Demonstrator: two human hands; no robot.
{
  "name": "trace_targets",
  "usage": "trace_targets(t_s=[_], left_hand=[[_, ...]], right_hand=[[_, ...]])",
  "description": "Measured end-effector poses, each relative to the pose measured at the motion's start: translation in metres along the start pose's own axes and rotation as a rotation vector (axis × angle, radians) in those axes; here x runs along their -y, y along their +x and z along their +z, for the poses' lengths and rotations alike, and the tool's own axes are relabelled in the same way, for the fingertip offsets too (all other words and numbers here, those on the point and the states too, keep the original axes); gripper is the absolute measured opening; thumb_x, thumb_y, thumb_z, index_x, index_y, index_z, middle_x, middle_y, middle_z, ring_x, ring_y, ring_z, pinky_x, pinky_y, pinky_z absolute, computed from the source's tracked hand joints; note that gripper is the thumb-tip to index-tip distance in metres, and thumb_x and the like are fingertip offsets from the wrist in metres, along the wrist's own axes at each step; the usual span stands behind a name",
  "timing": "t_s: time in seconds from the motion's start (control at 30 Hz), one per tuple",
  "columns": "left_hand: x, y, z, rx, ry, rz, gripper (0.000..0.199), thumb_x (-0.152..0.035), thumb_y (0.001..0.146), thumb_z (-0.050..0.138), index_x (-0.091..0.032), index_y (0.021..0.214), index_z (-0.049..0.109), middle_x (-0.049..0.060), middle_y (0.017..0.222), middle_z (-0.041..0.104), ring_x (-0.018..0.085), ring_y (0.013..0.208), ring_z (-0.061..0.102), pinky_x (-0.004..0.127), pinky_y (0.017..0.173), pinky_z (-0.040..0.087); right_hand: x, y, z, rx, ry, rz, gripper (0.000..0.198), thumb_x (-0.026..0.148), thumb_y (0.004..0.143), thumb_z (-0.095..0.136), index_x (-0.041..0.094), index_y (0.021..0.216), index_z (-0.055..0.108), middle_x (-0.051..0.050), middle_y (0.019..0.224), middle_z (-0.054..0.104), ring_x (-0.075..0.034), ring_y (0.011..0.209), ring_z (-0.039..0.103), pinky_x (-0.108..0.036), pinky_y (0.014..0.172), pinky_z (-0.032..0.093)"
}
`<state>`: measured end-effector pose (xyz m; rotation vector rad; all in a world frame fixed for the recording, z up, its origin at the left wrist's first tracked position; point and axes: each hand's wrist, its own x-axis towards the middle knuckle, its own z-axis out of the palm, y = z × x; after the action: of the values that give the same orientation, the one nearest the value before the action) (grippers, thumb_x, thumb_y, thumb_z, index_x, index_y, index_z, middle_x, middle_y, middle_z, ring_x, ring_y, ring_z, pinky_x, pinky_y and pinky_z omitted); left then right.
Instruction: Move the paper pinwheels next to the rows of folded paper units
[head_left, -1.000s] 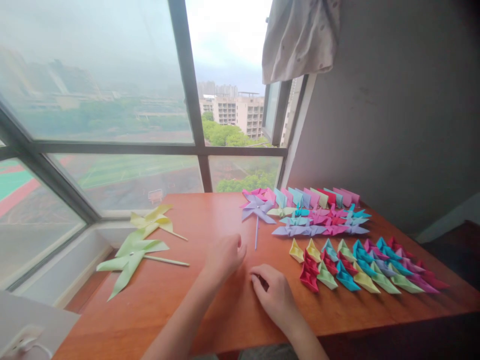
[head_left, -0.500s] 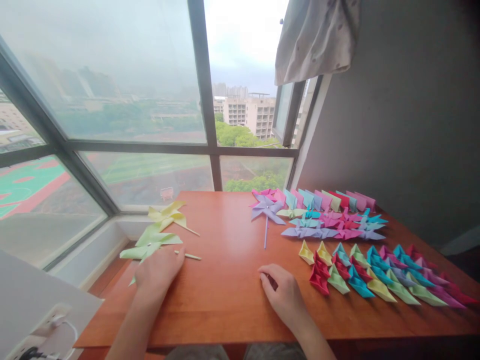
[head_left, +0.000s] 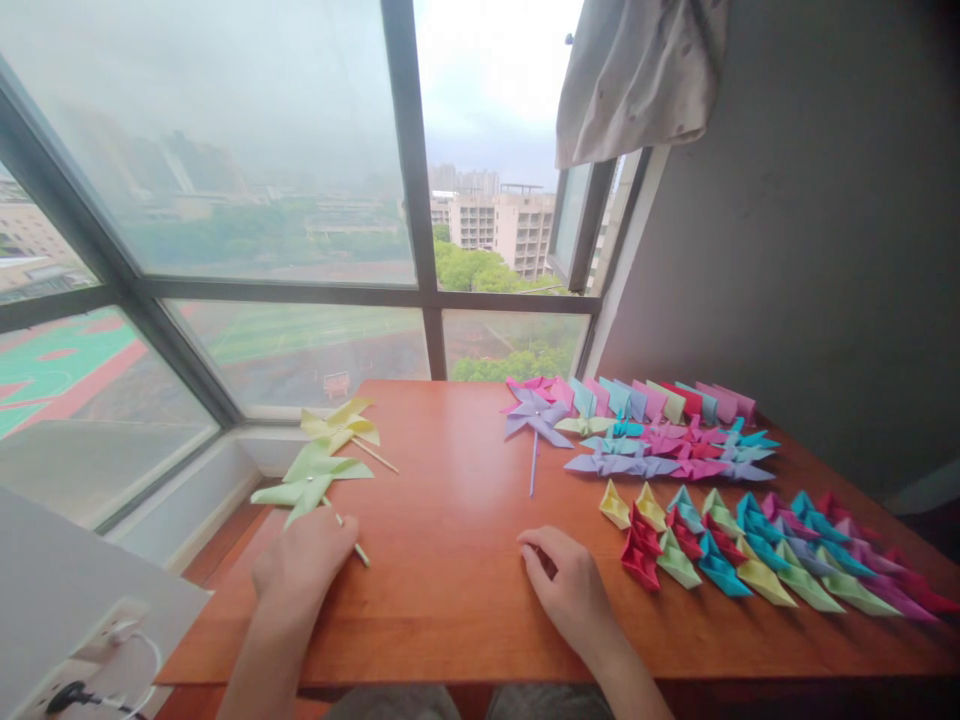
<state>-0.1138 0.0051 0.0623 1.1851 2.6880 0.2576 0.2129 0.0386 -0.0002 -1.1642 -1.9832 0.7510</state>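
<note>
My left hand is closed at the thin stick of a pale green paper pinwheel. Its fingers cover part of that stick, whose lower end sticks out to the right of them. The green blades lie at the table's left edge, just beyond the hand. Directly behind them is a yellow pinwheel, its stick slanting right. My right hand rests on the table with curled fingers and nothing visible in them. A purple pinwheel lies farther back, its stick toward me.
Several folded paper boats stand in rows right of my right hand. Behind them are rows of paper cranes and folded cards. The brown table meets a large window; a curtain hangs above.
The green pinwheel's stick has swung from pointing right to slanting down toward me, and my left hand has moved slightly nearer. My right hand stays put. The view has shifted slightly.
</note>
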Motion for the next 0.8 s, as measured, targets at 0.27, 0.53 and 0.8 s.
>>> trace_targets(t_s=[0.27, 0.53, 0.8], left_hand=[[0.002, -0.028, -0.003, 0.121, 0.171, -0.055, 0.047, -0.047, 0.091, 0.028, -0.023, 0.080, 0.067, 0.018, 0.094, 0.074, 0.037, 0.091, 0.070, 0.039, 0.067, 0.046], [-0.009, -0.059, 0.007, -0.030, 0.130, 0.098, 0.037, -0.046, 0.092, 0.035, -0.025, 0.071, 0.056, 0.007, 0.072, 0.070, 0.030, 0.075, 0.069, 0.030, 0.056, 0.032], [-0.054, -0.084, 0.048, -0.046, -0.230, 0.536, 0.035, -0.038, 0.091, 0.044, -0.023, 0.061, 0.051, -0.002, 0.055, 0.059, 0.015, 0.054, 0.056, 0.025, 0.056, 0.032]], right_hand=[[-0.002, 0.000, 0.000, -0.010, -0.013, -0.021, 0.021, 0.019, 0.090, 0.049, 0.021, 0.093, 0.070, -0.004, 0.086, 0.071, -0.018, 0.078, 0.066, -0.027, 0.071, 0.049], [0.002, 0.000, -0.001, -0.011, 0.015, 0.001, 0.023, 0.025, 0.092, 0.048, 0.020, 0.093, 0.070, -0.006, 0.086, 0.072, -0.020, 0.076, 0.066, -0.030, 0.070, 0.051], [0.008, 0.028, -0.012, -0.050, 0.269, 0.158, 0.027, 0.037, 0.090, 0.056, 0.018, 0.102, 0.071, -0.010, 0.099, 0.073, -0.022, 0.087, 0.067, -0.031, 0.072, 0.054]])
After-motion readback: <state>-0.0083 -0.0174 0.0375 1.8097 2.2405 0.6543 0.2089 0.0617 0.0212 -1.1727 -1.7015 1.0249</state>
